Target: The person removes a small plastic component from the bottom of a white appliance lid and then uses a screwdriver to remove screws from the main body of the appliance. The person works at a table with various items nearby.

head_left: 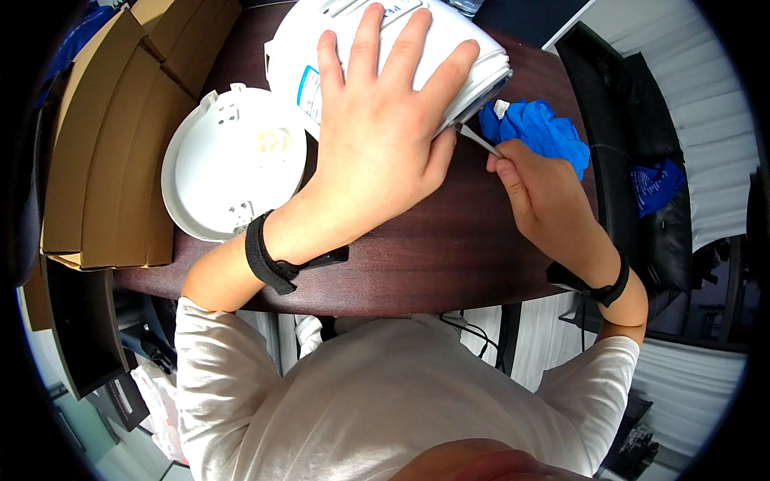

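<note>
A rounded white appliance [298, 36] with a blue-and-white label is tilted on the dark wooden table at the far side. My left hand [377, 120] lies over it with fingers spread flat and the thumb down by its near right edge. In my right hand [549, 192], closed in a pinch, is a thin silver metal tool [479, 139]. The tool's tip meets the appliance's lower right edge, close to my left thumb; the exact contact is hidden. Left of the appliance rests a round white plastic cover [204, 172], its inside facing up, with small fittings on it.
A crumpled blue cloth [545, 132] lies just beyond my right hand. Brown cardboard boxes [104, 160] line the table's left side. To the right stands a black padded seat [650, 136] with another blue item [658, 186] on it. The table's curved front edge [401, 309] is by my body.
</note>
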`<state>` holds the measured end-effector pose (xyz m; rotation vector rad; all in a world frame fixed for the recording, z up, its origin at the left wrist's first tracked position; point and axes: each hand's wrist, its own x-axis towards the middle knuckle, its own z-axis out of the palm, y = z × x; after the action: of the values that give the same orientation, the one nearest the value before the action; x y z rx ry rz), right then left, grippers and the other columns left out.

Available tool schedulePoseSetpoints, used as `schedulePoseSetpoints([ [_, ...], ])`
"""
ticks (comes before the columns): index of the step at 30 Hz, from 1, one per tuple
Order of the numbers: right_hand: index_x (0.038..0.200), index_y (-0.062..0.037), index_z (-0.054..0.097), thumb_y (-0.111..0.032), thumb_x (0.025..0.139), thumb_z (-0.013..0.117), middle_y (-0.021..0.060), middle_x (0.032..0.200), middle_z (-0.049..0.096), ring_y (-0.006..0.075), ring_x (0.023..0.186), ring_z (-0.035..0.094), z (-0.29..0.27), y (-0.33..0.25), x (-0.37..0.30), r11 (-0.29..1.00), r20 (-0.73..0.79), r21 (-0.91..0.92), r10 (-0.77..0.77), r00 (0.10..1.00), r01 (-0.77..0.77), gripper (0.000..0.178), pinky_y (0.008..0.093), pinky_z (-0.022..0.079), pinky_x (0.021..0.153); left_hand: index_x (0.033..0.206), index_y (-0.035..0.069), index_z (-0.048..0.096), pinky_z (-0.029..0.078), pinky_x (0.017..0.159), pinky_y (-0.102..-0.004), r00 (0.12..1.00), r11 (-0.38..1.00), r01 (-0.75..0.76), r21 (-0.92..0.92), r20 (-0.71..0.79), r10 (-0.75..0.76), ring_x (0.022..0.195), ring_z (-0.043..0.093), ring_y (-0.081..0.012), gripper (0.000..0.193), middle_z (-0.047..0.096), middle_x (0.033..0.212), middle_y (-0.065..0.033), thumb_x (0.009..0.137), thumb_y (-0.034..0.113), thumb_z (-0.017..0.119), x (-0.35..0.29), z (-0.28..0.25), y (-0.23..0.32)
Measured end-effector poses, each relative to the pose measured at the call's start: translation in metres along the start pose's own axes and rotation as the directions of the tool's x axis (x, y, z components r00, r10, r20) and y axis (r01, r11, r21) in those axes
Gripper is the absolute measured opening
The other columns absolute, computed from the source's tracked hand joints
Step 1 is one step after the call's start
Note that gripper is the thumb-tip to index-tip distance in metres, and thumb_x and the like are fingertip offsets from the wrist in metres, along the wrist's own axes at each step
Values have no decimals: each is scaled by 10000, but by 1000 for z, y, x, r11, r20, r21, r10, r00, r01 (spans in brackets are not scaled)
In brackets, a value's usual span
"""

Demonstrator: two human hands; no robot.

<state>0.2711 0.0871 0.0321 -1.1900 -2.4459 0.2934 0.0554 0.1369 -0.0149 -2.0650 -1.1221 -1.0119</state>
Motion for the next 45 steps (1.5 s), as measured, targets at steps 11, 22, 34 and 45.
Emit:
schedulePoseSetpoints([
  [11, 921, -48, 533, -145, 953, 542, 143, 644, 575, 328, 558, 590, -2, -4, -1, 998, -1, -42, -49, 999, 48, 103, 399, 426, 475, 1363, 246, 495, 215, 1059, -648, 1000, 1000, 3, 28, 1, -3, 1335, 308, -459, 736, 399, 1426, -172, 654, 125, 650, -1, 2, 0],
  [22, 932, -39, 531, -167, 985, 488, 126, 635, 569, 294, 530, 579, -5, -6, 1, 988, 126, 146, 38, 991, -57, 144, 364, 415, 466, 1362, 247, 496, 218, 1054, -648, 999, 999, 33, 17, -4, -33, 1334, 305, -456, 744, 396, 1422, -170, 654, 106, 677, -2, 1, 4],
  [34, 937, -28, 554, -267, 1047, 374, -11, 588, 466, 91, 439, 417, -7, -4, -7, 255, 609, 750, 96, 788, -610, 318, 239, 320, 418, 1369, 254, 483, 219, 1052, -635, 1000, 998, 24, 55, -15, -23, 1335, 309, -446, 724, 392, 1427, -171, 691, 128, 703, -3, 3, 4],
  [45, 898, -37, 562, -131, 947, 545, 162, 645, 580, 348, 567, 587, 2, -6, -3, 1000, -49, 5, -2, 999, 3, 108, 411, 432, 489, 1369, 256, 482, 224, 1046, -636, 999, 999, 36, 41, -16, -35, 1333, 309, -446, 740, 390, 1428, -170, 673, 122, 691, -3, 3, 4],
])
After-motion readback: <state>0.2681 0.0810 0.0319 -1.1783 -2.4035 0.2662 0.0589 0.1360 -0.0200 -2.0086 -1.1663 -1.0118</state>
